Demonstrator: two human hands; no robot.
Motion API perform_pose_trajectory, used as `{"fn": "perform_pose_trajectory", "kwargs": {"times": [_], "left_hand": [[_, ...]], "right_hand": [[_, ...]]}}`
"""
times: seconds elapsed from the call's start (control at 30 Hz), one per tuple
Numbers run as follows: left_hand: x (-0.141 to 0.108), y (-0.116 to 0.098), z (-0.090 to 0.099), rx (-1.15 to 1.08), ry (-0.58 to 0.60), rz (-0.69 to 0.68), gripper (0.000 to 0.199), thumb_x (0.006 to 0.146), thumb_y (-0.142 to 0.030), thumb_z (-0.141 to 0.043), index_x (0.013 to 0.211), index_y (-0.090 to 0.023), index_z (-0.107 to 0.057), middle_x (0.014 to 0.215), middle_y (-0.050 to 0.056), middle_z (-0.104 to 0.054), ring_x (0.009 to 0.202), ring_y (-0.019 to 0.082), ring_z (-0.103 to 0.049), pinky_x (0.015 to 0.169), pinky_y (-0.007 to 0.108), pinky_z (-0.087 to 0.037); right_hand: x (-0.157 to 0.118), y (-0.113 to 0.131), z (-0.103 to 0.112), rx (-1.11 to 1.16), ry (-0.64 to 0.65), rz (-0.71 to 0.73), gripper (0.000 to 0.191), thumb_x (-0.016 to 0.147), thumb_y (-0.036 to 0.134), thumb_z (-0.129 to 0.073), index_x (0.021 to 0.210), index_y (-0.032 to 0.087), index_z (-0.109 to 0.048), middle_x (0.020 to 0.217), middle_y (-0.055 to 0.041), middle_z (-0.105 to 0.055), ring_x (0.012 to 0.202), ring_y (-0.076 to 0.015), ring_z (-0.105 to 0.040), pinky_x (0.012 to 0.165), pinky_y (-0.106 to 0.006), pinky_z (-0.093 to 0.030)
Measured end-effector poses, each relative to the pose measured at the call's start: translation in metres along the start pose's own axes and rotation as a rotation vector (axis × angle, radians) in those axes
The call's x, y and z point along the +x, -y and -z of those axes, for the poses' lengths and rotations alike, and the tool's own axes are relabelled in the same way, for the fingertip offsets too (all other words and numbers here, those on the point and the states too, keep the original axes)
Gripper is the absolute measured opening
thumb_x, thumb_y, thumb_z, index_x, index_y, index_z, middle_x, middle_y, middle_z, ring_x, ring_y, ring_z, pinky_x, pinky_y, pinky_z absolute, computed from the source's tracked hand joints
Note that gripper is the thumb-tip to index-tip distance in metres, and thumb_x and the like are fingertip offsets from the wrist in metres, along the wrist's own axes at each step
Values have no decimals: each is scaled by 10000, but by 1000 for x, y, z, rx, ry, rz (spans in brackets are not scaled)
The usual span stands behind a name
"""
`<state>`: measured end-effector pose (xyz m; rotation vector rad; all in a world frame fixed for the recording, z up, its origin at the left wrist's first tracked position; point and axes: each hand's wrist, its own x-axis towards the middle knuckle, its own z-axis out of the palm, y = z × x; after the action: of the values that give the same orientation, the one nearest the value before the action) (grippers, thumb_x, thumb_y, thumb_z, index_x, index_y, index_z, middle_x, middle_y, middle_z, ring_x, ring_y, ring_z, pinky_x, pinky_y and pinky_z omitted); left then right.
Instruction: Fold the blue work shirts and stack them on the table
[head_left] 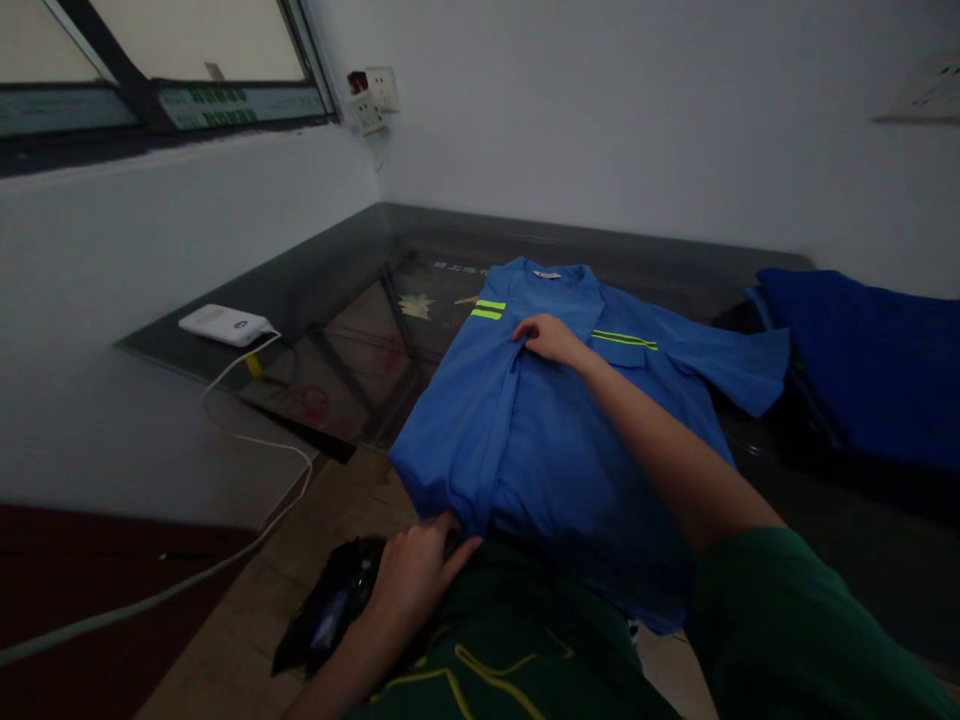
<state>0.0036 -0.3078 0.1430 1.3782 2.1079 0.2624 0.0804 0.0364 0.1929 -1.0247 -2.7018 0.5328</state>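
A blue work shirt (pixel 585 430) with yellow-green stripes lies front up on a dark glossy table, its collar pointing away from me. Its lower part hangs over the near edge against my body. With bent fingers, my right hand (pixel 553 338) pinches the front opening below the collar. Down at the bottom hem, my left hand (pixel 420 560) is closed on the cloth, its fingertips partly hidden by the fabric. One short sleeve spreads out to the right; the sleeve on the left side is not visible.
A folded pile of darker blue cloth (pixel 892 360) lies at the table's right. On the left, a white power bank (pixel 225 325) has a white cable (pixel 307 470) running off the table. Walls border the table (pixel 360 310) at the back and left. A black object (pixel 330 600) is low beside my left hand.
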Motion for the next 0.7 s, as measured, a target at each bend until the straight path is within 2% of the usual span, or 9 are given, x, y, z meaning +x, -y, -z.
{"fn": "perform_pose_trajectory", "kwargs": {"times": [0.07,0.17,0.23,0.3,0.4,0.47,0.53,0.63,0.7], "left_hand": [[5,19,-24,-314,15,15,293,862,-441,-539,937,-188,-664,929,108,-727,870,295,-684,788,404,-488],[13,41,-59,-1040,225,138,340,830,-451,-604,1009,-164,-644,1064,132,-708,963,277,-675,880,402,-484],[17,48,-75,-1505,347,243,321,827,-414,-644,1022,-159,-634,1151,133,-679,1070,260,-644,950,385,-464],[19,51,-83,-1813,389,339,219,839,-329,-662,967,-154,-638,1142,113,-679,1105,216,-627,998,332,-439],[20,52,-84,-2010,449,470,159,854,-258,-660,945,-130,-637,1030,95,-700,976,165,-673,949,265,-473],[18,56,-83,-2075,520,502,246,856,-287,-665,1018,-105,-628,1002,105,-703,884,160,-692,875,256,-516],[15,61,-81,-2122,531,503,319,851,-339,-673,1054,-99,-618,957,105,-711,791,155,-699,773,245,-550],[9,65,-76,-2164,390,505,276,887,-386,-618,1026,-148,-615,817,58,-709,684,140,-689,603,210,-548],[4,61,-70,-2165,279,603,177,947,-307,-526,998,-159,-610,746,36,-692,644,118,-679,548,176,-527]], "right_hand": [[6,1,4,36,37,-81,302,830,47,-487,1010,108,-721,947,-81,-710,852,-164,-631,772,-241,-457],[15,3,5,8,15,-174,202,863,199,-555,945,118,-721,930,-97,-715,856,-191,-647,756,-255,-465],[20,5,3,-30,-16,-213,201,818,278,-651,935,124,-703,962,-118,-703,895,-219,-644,771,-280,-475],[24,7,0,-40,-11,-255,227,766,273,-714,940,128,-687,961,-123,-694,898,-230,-644,778,-303,-487],[30,5,-2,-6,53,-304,178,741,220,-733,888,133,-685,845,-94,-690,791,-211,-655,726,-306,-508],[32,2,-1,34,101,-319,145,747,241,-732,839,138,-687,757,-74,-675,701,-195,-646,672,-304,-517],[35,-1,0,61,133,-330,175,749,292,-737,815,140,-684,701,-69,-656,657,-196,-636,650,-319,-521],[41,-7,1,34,153,-341,241,744,363,-741,783,132,-682,633,-75,-623,654,-226,-633,655,-364,-523],[44,-10,0,8,175,-337,247,731,369,-750,750,133,-680,605,-74,-608,668,-243,-634,661,-378,-518]]}}
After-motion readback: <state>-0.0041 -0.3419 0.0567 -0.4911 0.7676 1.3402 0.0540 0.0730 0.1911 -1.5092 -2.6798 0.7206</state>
